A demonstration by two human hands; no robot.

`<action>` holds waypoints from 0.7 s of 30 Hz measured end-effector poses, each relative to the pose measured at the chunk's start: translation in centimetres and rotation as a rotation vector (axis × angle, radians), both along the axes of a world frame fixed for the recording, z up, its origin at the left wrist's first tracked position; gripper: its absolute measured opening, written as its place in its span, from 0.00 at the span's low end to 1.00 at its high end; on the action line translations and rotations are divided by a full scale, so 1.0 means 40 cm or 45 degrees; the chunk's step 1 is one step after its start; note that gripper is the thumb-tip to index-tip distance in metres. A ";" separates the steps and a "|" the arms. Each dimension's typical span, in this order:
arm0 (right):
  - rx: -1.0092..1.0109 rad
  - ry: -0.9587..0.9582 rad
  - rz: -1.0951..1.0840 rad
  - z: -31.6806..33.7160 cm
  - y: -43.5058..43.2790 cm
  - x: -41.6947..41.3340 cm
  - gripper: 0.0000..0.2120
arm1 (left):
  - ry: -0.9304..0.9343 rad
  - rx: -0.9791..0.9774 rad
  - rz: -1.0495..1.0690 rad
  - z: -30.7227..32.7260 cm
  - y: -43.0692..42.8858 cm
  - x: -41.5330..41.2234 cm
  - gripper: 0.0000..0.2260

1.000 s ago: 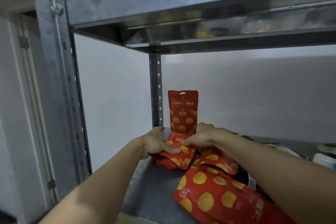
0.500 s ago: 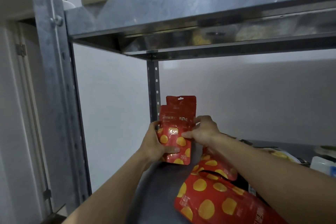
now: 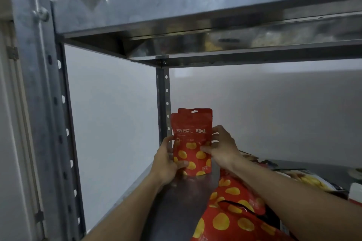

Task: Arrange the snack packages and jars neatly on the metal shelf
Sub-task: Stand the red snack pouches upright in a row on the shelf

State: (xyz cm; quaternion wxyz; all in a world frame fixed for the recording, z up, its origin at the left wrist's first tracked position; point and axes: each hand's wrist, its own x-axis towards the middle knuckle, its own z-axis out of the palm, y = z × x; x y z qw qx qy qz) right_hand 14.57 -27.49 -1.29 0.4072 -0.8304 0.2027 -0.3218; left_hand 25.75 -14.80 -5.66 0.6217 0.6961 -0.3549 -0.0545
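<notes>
A small red snack pouch (image 3: 191,139) with yellow spots stands upright at the back left corner of the metal shelf (image 3: 176,207). My left hand (image 3: 165,162) grips its left edge, thumb on the front. My right hand (image 3: 222,146) holds its right edge with curled fingers. Directly behind it a second matching pouch (image 3: 203,112) stands against the wall, only its top showing. More red spotted pouches (image 3: 235,219) lie flat in a pile at the front right, partly under my right forearm.
The rear shelf post (image 3: 163,96) rises just left of the pouches, and the front post (image 3: 37,103) stands at far left. An upper shelf (image 3: 195,10) hangs overhead. Other packages (image 3: 305,180) and a white container (image 3: 355,191) lie at the right.
The front pouch went from lying on the pile to standing upright, and both hands have moved it back against the rear pouch.
</notes>
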 end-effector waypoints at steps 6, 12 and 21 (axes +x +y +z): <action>-0.016 0.047 0.081 0.000 -0.005 -0.004 0.21 | -0.032 0.045 0.026 -0.005 -0.004 0.006 0.31; 0.004 0.045 0.120 -0.003 -0.003 -0.008 0.22 | -0.035 0.075 0.018 0.001 -0.002 0.009 0.29; -0.033 0.066 0.090 -0.004 -0.004 -0.003 0.22 | -0.043 0.091 0.015 0.003 0.000 0.006 0.30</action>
